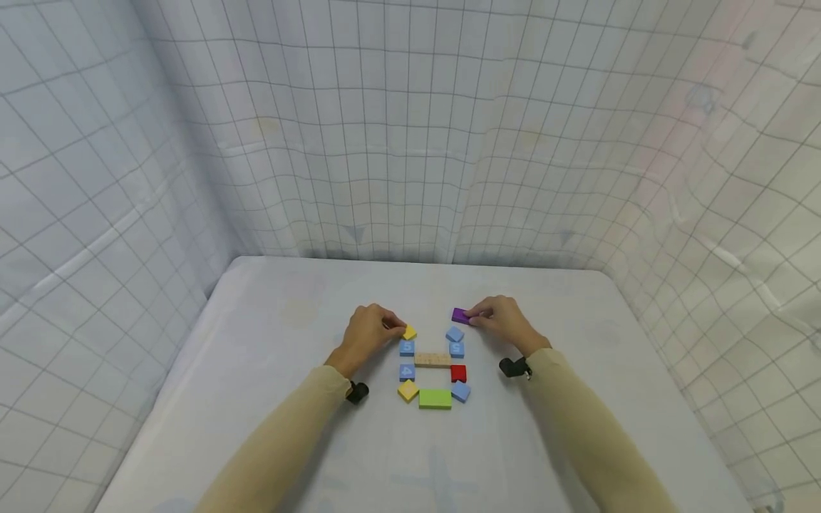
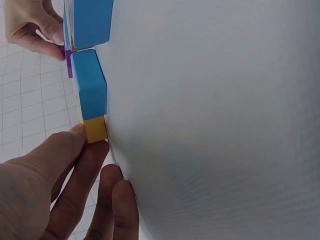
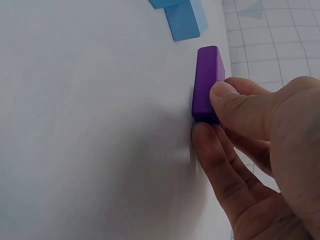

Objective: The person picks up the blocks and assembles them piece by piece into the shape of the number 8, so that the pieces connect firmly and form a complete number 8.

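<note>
My left hand [image 1: 365, 333] pinches a small yellow block [image 1: 410, 332] between thumb and fingertips at the top left of a ring of blocks. In the left wrist view this yellow block [image 2: 95, 129] sits right against a blue block [image 2: 91, 85]. Across from it, my right hand [image 1: 508, 322] holds a purple oblong block [image 1: 459, 315] by its right end. The right wrist view shows the thumb on the face of the purple block [image 3: 205, 85] and a fingertip at its near end. A turned blue block [image 1: 455, 333] lies just below the purple one.
A plain wooden bar [image 1: 432, 360] spans the ring's middle. Around it lie blue blocks marked 5 [image 1: 407, 348] and 4 [image 1: 407, 372], a red block [image 1: 458, 373], another yellow block [image 1: 408, 391], a green oblong block [image 1: 435, 399] and a tilted blue block [image 1: 460, 391]. Checked curtains [image 1: 423, 142] surround the white table.
</note>
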Demonstrator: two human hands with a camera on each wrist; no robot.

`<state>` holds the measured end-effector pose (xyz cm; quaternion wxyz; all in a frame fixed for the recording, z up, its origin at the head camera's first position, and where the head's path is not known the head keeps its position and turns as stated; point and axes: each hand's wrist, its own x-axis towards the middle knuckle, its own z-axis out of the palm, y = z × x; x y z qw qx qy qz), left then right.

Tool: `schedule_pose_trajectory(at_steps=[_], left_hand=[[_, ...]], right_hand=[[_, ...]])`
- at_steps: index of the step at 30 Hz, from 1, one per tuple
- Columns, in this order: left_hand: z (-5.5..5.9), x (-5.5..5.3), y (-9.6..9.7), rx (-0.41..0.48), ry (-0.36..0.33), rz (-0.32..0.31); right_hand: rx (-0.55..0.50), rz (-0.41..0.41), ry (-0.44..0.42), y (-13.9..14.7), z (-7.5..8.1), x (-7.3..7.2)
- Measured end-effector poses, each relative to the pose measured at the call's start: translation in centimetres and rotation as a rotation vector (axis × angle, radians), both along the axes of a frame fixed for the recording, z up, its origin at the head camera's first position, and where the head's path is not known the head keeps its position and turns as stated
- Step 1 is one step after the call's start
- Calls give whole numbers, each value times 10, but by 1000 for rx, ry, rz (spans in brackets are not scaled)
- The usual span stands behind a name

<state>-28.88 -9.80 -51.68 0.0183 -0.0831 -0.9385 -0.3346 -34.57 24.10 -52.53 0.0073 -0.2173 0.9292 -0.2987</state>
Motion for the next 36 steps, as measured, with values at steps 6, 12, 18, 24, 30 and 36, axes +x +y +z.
schedule_pose_trajectory(at_steps=[6, 12, 18, 24, 30, 36], left_hand=[[-1, 0, 1, 4, -3, 10], [1, 1, 1, 9, -16, 23], [-3, -2, 1, 4, -19, 8], [-3, 0, 1, 9, -34, 11], [-3, 0, 1, 11, -37, 7], [0, -1, 1, 17, -20, 5]], right_hand=[[42, -61, -94, -23, 16, 1], [61, -55, -125, -41, 20, -5], [53, -16, -178, -55, 22, -7], [57, 7, -223, -64, 17, -7], [57, 36, -237, -65, 18, -6], [62, 75, -248, -67, 22, -7]])
